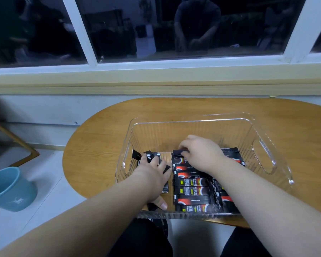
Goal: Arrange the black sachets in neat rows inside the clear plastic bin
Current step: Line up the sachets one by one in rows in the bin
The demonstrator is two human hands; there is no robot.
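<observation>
Nearest the person, at 6 o'clock inside the clear plastic bin (pixel 193 118), a row of black sachets (pixel 193 190) lay crosswise, edge to edge, running toward 12. A less even layer showed beneath the right forearm at 4 o'clock.

The left hand (pixel 152 173) was down at 8 o'clock, with its fingers curled into a bundle of loose sachets (pixel 137 155) that fanned at odd angles against the left wall. The right hand (pixel 202 154) was at the row's far end, thumb and fingertips pinching the end sachet (pixel 178 152).

In my judgement the step in hand was seating that sachet. It needed to be laid flat, parallel to its neighbours with ends flush, before release. The bundle was best fed one piece at a time.

The bin floor from centre to 12 o'clock was bare, leaving room to extend the row. The ribbed wall crowded the left hand at 9 o'clock. The bin's front wall sat close to the near edge of the surface (pixel 93 145), so any pull toward 6 needed care. A blue bucket (pixel 9 188) stood on the floor at 9 o'clock.
</observation>
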